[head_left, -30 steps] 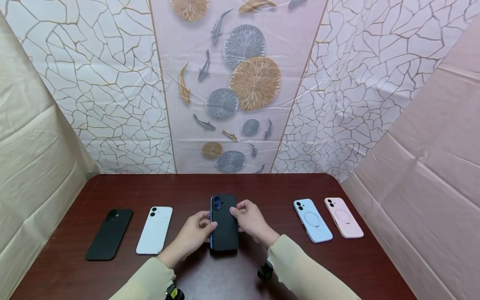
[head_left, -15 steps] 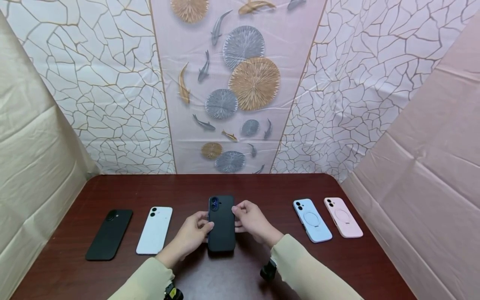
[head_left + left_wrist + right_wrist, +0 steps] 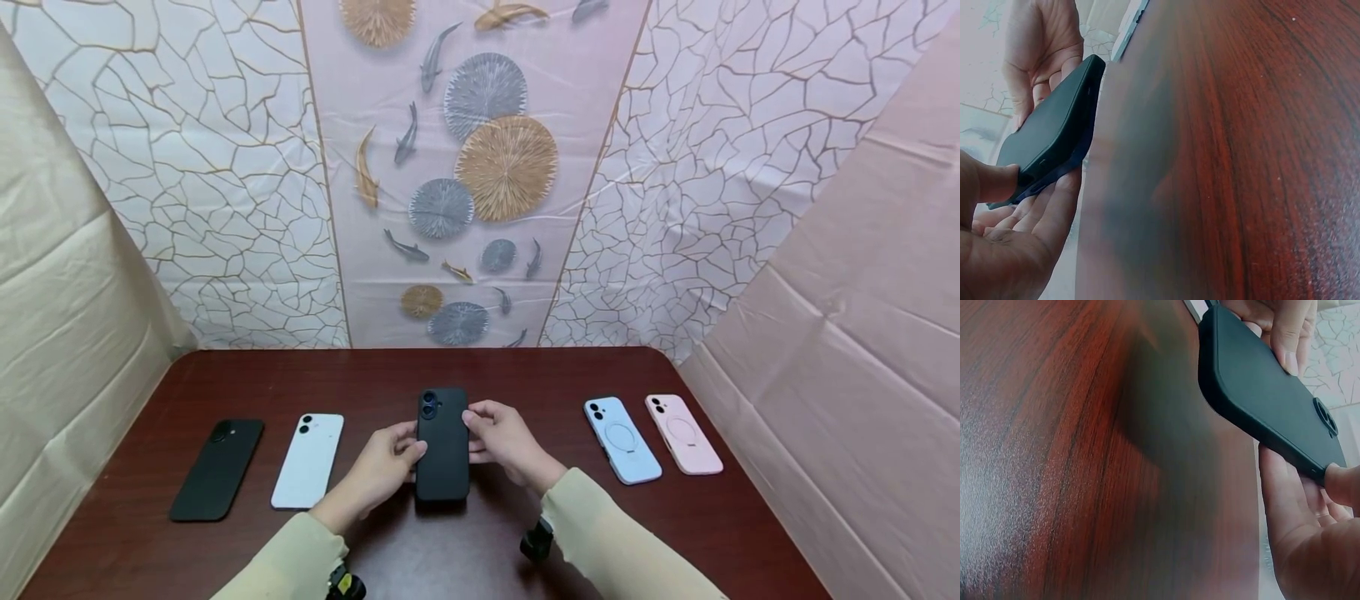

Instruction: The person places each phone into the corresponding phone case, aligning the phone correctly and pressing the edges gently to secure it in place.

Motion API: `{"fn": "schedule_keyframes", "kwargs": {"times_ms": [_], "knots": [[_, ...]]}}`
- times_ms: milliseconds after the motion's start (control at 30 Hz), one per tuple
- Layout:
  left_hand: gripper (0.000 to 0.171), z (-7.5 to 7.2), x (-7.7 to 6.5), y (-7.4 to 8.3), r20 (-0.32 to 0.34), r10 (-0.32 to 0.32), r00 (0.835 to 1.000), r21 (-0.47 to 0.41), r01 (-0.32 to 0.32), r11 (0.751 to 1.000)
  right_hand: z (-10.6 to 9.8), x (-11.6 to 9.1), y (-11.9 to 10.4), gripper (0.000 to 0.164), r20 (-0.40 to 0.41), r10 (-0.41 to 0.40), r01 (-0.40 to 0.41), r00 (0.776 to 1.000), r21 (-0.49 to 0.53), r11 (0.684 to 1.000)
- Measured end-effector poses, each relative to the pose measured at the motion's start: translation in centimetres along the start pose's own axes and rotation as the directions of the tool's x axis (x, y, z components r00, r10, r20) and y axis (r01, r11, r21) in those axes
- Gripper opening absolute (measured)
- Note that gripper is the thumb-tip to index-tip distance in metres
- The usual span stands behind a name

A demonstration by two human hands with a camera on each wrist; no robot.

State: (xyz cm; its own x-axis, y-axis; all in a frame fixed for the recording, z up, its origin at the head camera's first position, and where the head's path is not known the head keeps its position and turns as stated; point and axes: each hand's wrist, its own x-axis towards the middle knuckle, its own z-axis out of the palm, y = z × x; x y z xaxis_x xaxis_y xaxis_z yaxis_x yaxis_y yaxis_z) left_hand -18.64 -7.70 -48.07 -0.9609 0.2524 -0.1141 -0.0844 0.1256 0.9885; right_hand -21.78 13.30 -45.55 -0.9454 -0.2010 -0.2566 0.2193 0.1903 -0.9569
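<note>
A black phone case is held over the middle of the table, back face up, with camera lenses showing in its upper left cutout. Inside it is a phone; a dark blue strip of it shows along the case's lower edge in the left wrist view. My left hand grips the left long side, thumb on the back and fingers underneath. On the opposite side my right hand pinches the edge, thumb near the upper right. The phone's screen side is hidden from the head view.
To the left on the brown table lie a black phone and a white phone. At the right are a light blue phone case and a pink one, each with a ring on its back. Fabric walls surround the table.
The blue strip of phone along the case's left side has disappeared from the head view as the case now covers it. Case and phone have shifted slightly left; both hands keep their hold.
</note>
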Motion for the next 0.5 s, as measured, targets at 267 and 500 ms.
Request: {"fn": "schedule_keyframes", "kwargs": {"times_ms": [267,500], "knots": [[0.045,-0.22,-0.15,-0.02,0.012,-0.004,1.000,0.043,0.003,0.999,0.07,0.24,-0.11,0.041,0.004,-0.009,0.009,1.000,0.000,1.000],[0.048,-0.22,-0.41,-0.05,0.061,-0.009,0.998,0.079,0.004,0.997,0.09,0.60,-0.42,0.040,-0.024,-0.010,0.009,1.000,-0.012,1.000]]}}
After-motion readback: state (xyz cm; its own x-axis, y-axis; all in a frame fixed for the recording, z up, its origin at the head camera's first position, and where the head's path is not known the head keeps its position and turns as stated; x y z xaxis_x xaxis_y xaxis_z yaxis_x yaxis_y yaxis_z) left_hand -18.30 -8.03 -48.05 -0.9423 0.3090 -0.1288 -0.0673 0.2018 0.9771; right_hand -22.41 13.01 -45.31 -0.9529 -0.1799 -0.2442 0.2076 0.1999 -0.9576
